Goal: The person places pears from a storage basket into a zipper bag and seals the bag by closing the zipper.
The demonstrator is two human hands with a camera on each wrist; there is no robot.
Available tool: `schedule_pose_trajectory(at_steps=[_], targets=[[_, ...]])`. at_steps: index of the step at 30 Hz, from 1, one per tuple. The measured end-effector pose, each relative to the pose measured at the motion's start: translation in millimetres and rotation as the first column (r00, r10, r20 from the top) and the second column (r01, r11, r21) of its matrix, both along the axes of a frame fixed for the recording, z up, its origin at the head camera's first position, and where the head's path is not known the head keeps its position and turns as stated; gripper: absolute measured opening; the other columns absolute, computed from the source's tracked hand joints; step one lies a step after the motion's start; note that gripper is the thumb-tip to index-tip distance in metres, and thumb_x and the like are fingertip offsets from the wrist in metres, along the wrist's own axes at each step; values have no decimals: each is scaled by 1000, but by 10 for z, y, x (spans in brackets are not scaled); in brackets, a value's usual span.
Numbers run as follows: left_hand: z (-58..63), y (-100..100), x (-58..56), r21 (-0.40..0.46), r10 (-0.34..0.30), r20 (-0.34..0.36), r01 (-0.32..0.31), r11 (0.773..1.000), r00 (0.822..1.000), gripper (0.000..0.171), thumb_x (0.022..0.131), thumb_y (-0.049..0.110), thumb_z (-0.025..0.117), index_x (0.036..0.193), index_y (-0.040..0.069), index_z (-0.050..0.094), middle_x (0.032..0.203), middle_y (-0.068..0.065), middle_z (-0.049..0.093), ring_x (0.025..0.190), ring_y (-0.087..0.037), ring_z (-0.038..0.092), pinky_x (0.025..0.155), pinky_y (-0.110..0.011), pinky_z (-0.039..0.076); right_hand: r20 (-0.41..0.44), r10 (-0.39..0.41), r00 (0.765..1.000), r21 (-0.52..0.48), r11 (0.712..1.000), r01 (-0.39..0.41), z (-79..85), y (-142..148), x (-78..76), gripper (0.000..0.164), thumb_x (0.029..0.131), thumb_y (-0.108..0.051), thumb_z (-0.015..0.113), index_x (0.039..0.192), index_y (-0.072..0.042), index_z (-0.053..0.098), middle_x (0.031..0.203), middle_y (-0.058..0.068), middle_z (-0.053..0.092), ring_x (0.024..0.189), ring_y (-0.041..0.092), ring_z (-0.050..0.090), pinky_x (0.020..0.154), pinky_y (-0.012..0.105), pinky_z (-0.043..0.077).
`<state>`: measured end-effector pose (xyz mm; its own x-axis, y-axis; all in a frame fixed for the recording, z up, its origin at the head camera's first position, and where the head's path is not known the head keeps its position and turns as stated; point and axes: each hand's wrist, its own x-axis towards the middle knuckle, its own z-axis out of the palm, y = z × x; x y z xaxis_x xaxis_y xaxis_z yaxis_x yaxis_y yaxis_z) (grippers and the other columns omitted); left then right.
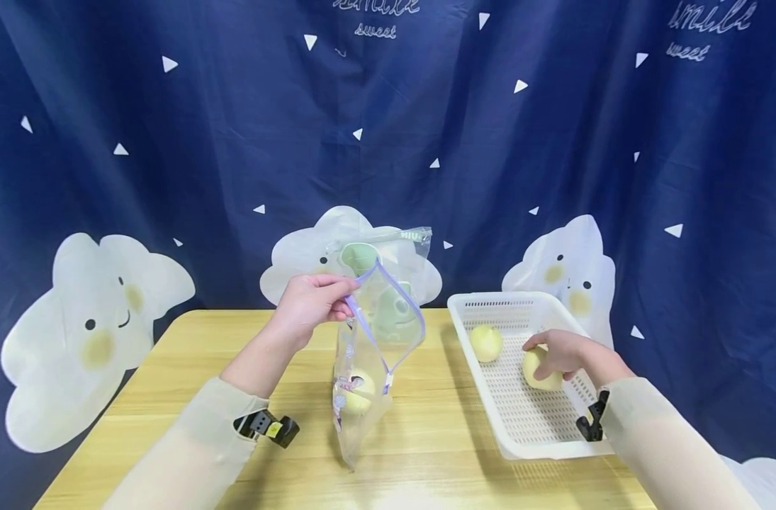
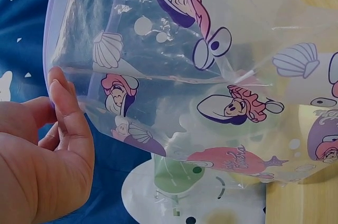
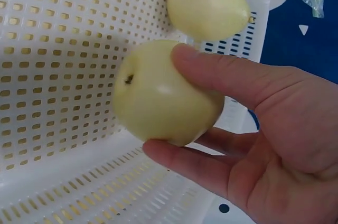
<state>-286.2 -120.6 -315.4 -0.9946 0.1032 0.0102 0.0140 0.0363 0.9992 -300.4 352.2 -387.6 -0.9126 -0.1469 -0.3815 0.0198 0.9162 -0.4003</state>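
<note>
Pale-yellow round fruit [image 3: 158, 97] — in white perforated plastic basket [image 1: 553, 450], gripped by my right hand [image 3: 285, 134]; clear printed plastic bag [image 2: 211, 76] — purple rim [image 2: 49, 28] pinched by my left hand [image 1: 314, 303], liable to sag if pinch slips.

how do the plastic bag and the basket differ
The bag is clear, printed and purple-edged; the basket is white with rows of slots. The left hand holds the bag up by its mouth; the basket stands on the table. Both are open and contain pale yellow fruit.
</note>
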Motion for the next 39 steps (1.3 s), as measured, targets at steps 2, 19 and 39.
schedule_pose_trajectory(at_steps=[2,19,39], targets=[[-1,2,1,2,1,2,-1,1000,1000,26,103,13,76,117,-9,76,66,3,69,57,-4,66,63,-17,61,-46,22,999,-2,1000,-22,17,-9,11,67,87,-6,89,148,1,63,130,26,64,81,22,59,66,35,57],[-21,18,10,13,0,2,0,1000,1000,29,103,12,75,121,-10,75,66,3,68,57,-4,66,63,-16,61,-685,18,729,-127,982,-143,371,-451,126,66,92,-10,88,152,-7,62,151,33,55,135,57,56,107,71,53],[18,34,20,12,-15,2,15,1000,1000,27,103,13,76,119,-9,77,67,2,70,57,-4,67,62,-16,61,-974,185,131,90,845,-526,823,-1616,542,71,76,6,96,140,-13,71,152,31,56,136,46,64,98,54,63]])
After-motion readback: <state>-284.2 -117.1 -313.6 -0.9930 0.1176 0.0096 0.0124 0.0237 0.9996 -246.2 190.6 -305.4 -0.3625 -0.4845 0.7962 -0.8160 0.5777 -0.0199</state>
